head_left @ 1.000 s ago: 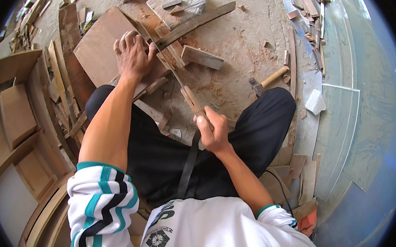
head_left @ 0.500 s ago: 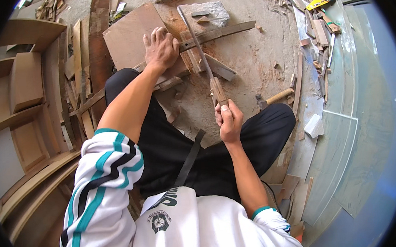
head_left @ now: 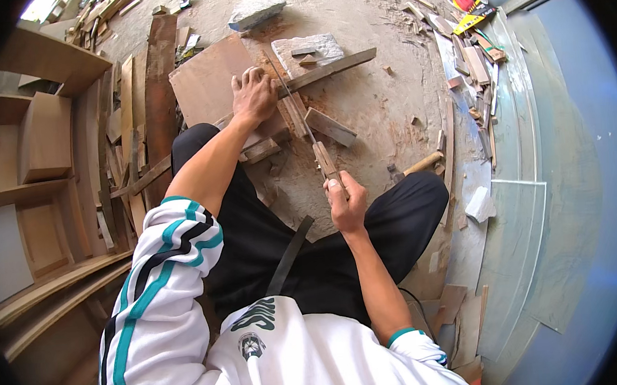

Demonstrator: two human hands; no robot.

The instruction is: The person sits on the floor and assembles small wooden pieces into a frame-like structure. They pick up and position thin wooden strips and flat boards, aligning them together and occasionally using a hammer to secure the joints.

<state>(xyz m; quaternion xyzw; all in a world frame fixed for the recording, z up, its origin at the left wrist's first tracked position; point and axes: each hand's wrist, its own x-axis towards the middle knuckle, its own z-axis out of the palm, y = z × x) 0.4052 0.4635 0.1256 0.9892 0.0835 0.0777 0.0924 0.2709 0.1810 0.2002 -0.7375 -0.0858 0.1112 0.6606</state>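
Note:
My right hand (head_left: 347, 200) is closed round the wooden handle of a handsaw (head_left: 325, 160). The saw's thin blade points away from me and crosses a long wooden strip (head_left: 335, 66) just right of my left hand. My left hand (head_left: 254, 96) presses down on that strip and grips it, fingers bent over it. Under the strip, by the blade, are a wooden block (head_left: 294, 115) and a brown board (head_left: 207, 74). A short wood offcut (head_left: 330, 126) lies right of the blade.
A hammer (head_left: 422, 161) lies beside my right knee. Two pale stone blocks (head_left: 258, 11) sit beyond the strip. Wooden shelving (head_left: 47, 136) and planks crowd the left. Glass sheets (head_left: 533, 127), wood scraps and a yellow-black tool (head_left: 475, 18) are on the right.
My right hand and the saw have shifted left, and the blade now leans more to the left across the strip. My left hand stays on the strip. The whole view has shifted slightly.

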